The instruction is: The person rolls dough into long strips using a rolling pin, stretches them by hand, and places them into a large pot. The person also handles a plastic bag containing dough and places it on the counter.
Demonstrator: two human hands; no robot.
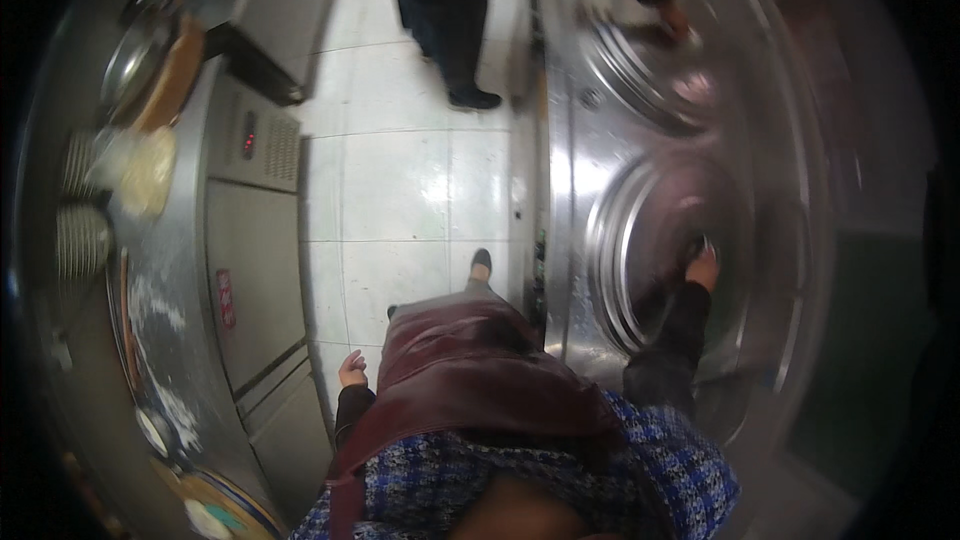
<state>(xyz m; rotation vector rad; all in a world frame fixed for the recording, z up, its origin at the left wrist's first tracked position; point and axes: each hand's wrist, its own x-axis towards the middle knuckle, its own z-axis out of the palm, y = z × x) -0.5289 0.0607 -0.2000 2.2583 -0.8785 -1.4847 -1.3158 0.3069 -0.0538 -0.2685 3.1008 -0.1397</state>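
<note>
My right hand (703, 268) reaches over a large round steel pan or steamer lid (630, 240) set in the metal stove top at the right. Its fingers are at a small dark part near the middle, possibly a knob; blur hides whether they hold it. My left hand (353, 370) hangs at my side above the tiled floor, its fingers loosely bent and nothing visible in them. A second round steel vessel (645, 82) stands further up the same stove top.
Another person (457, 7) in dark clothes stands ahead, one hand (675, 22) over the further vessel. Along the left runs a steel counter (172, 300) with stacked plates (82, 240), a plastic bag of pale food (146, 169), a rolling pin or stick (129, 322) and white powder.
</note>
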